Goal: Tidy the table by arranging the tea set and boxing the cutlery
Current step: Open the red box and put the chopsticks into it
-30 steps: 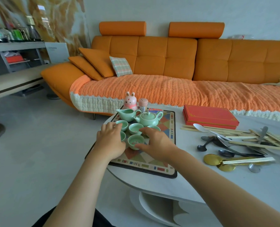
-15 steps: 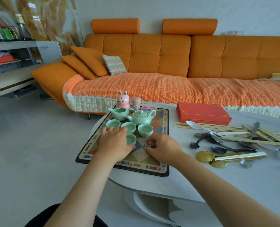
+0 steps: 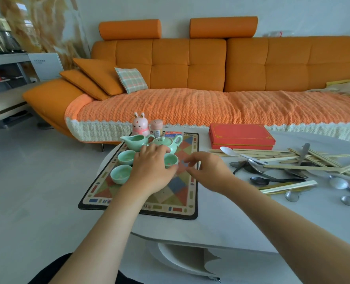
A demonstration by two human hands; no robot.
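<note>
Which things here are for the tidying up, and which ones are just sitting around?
For the job: teapot, pitcher, green cups, spoons, chopsticks, red box.
Just lying about: bunny figure, pink jar, checked cushion, orange sofa.

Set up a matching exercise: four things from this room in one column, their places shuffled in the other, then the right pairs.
Things
1. red box
2. teapot
3. plaid cushion
4. white spoon

Places
a. on the patterned mat
b. on the sofa
c. on the bare table, at its far edge
d. among the loose chopsticks

Pairs: 1-c, 2-a, 3-b, 4-d
</note>
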